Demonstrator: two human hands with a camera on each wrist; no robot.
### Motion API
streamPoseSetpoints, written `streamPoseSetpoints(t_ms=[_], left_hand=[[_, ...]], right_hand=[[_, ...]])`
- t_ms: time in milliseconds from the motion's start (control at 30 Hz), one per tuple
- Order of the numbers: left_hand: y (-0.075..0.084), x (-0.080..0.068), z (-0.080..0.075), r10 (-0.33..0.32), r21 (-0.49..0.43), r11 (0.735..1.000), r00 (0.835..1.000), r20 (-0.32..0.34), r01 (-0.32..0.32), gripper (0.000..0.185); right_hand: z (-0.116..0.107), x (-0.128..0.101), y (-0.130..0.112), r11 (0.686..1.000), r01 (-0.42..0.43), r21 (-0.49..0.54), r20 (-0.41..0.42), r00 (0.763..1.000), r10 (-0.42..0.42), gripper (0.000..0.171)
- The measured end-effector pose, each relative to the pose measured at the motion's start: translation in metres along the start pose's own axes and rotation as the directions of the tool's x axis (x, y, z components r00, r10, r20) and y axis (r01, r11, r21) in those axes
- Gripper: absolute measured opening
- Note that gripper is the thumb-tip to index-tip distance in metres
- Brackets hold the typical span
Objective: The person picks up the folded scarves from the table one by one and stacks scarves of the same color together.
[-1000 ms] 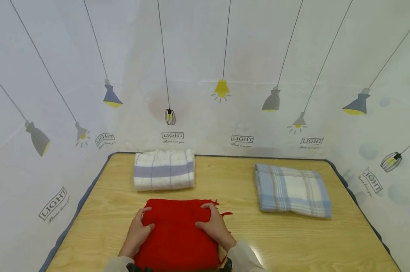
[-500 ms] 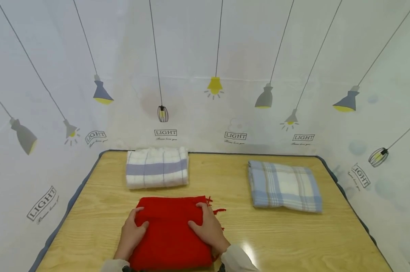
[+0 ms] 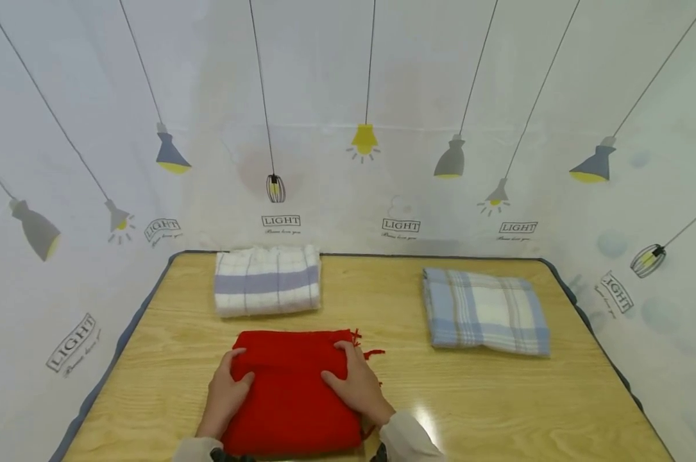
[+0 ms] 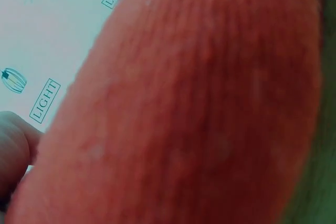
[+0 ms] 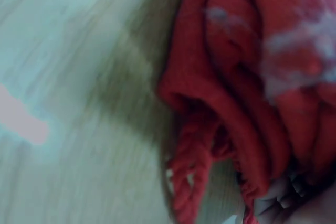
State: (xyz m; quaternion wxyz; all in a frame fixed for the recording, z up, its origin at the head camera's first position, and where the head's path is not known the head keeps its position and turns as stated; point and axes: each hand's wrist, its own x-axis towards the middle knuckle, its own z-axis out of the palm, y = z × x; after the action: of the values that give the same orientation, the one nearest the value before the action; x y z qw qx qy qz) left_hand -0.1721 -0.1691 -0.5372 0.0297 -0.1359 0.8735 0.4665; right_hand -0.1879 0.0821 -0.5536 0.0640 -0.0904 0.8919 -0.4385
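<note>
A red scarf, folded into a thick pad, lies at the front of the table. My left hand grips its left side, thumb on top and fingers at the edge. On the opposite side my right hand holds it the same way. Red fringe sticks out past that right edge. Ribbed red fabric fills most of the left wrist view, part of a hand showing at the left. Stacked folds and twisted tassels hang loose in the right wrist view.
Behind the scarf, a folded white cloth with a lavender band lies near the table's back edge. A folded blue and white plaid cloth sits at the back right. Lamp-printed white sheeting surrounds the wooden table.
The head view has shifted slightly, so everything appears displaced in it. Both hands keep their hold on the red scarf, which stays in about the same place on the table.
</note>
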Motion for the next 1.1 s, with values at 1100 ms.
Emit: streamPoseSetpoints(t_ms=[1100], left_hand=[[0.069, 0.006, 0.010, 0.093, 0.014, 0.996, 0.993, -0.067, -0.092, 0.044]], right_hand=[[-0.088, -0.012, 0.051, 0.996, -0.036, 0.083, -0.221, 0.974, 0.054, 0.037]])
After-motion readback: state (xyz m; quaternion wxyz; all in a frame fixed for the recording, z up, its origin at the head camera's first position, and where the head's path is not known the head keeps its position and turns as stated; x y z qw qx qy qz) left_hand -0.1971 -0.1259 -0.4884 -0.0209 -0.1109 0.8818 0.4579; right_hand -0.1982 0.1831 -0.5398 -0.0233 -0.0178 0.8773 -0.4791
